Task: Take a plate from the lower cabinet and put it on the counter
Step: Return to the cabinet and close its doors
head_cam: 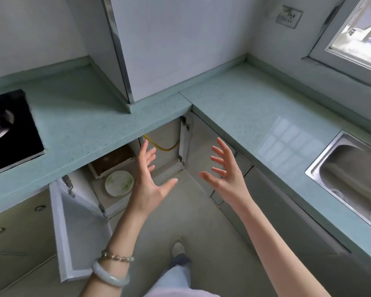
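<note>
A white plate with pale green marks [118, 182] lies flat on the floor of the lower corner cabinet [171, 168], whose two doors stand open. My left hand [150, 179] hovers in front of the opening, just right of the plate, fingers spread and empty. My right hand [225, 174] is held out beside it, further right, also spread with nothing in it. Neither hand touches the plate. The pale green counter [255, 116] runs in an L above the cabinet.
The left cabinet door [77, 228] swings out toward me at lower left. A black stove top [11, 129] sits on the counter at left, a steel sink [351, 174] at right. A brown-lined box [114, 159] and a yellow hose [161, 147] are inside the cabinet.
</note>
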